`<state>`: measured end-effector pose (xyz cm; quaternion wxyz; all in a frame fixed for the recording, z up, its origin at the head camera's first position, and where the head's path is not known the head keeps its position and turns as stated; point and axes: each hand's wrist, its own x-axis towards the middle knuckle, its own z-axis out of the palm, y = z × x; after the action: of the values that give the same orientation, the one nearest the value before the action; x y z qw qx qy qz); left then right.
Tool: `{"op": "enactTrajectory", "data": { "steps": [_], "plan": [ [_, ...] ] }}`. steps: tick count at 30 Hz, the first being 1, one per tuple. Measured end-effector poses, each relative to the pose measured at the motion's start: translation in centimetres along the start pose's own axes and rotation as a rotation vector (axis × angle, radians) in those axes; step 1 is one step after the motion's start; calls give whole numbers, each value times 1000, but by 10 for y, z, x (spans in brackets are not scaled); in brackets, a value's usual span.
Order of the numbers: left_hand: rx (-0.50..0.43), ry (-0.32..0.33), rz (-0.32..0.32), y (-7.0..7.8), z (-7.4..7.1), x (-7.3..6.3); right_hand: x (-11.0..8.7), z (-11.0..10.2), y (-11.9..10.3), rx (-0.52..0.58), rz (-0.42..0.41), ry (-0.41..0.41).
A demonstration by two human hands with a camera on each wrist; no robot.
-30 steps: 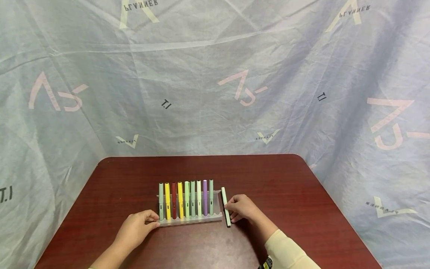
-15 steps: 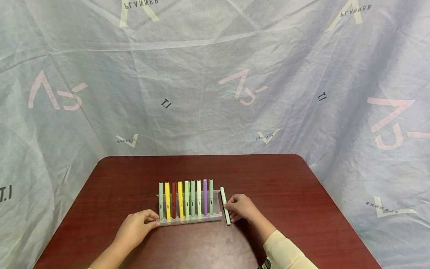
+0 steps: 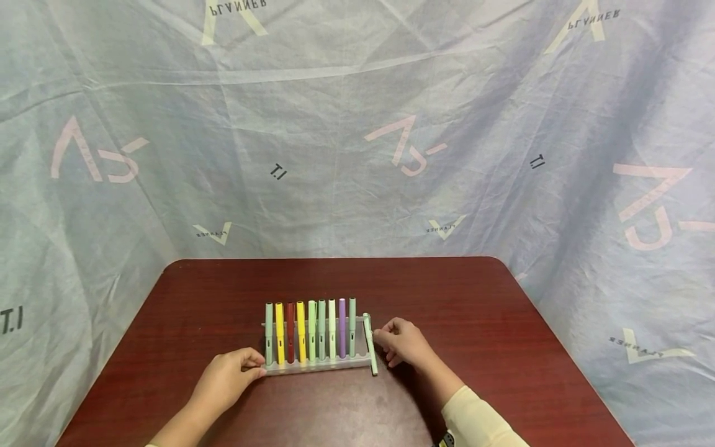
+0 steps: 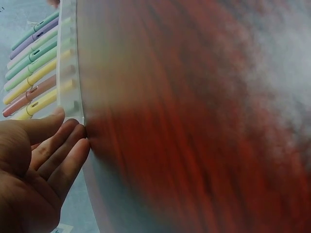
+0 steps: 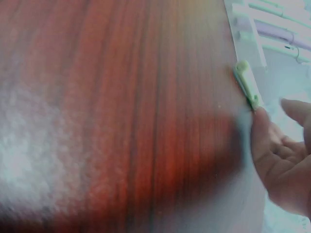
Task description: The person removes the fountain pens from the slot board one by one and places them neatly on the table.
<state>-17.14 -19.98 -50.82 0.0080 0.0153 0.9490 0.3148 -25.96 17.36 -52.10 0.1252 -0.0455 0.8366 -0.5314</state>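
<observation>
Green, one pen [image 3: 370, 344] touches the loosely spread right hand [image 3: 408, 344]; the left hand [image 3: 228, 375] pinches one rack [image 3: 337, 365] of nine pens [image 3: 312, 338].

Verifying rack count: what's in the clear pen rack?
Nine pens in the rack: three grey-green, two yellow, two pale green, one red, one purple. Another pen is at its right end. What lies directly beneath the nine is covered.

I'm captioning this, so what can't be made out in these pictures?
Head view: dark wrist item, cut off by the bottom edge.
Left wrist view: head view's leftmost pen, mostly hidden by left hand.
Right wrist view: far end of loose green pen, behind right hand; purple pen, cut off by right edge.
</observation>
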Motion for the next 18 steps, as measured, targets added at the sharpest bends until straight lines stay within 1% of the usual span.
{"op": "enactTrajectory", "data": {
  "steps": [2,4,7,11,13,15,18],
  "plan": [
    [0,-1,0,0,0,0,-2,1,-6,-55,-58,44],
    [3,-2,-3,0,-1,0,-4,3,-14,-102,-112,66],
    [8,-4,-6,0,-1,0,-8,10,-27,-137,-181,56],
    [11,-3,-8,-1,-1,0,-9,22,-36,-233,-246,59],
    [13,-6,-8,0,0,0,-8,27,-36,-259,-249,67],
    [12,-9,-8,0,0,0,-7,33,-35,-227,-229,62],
    [12,-10,-6,1,0,1,-4,39,-32,-142,-200,43]
  ]
}}
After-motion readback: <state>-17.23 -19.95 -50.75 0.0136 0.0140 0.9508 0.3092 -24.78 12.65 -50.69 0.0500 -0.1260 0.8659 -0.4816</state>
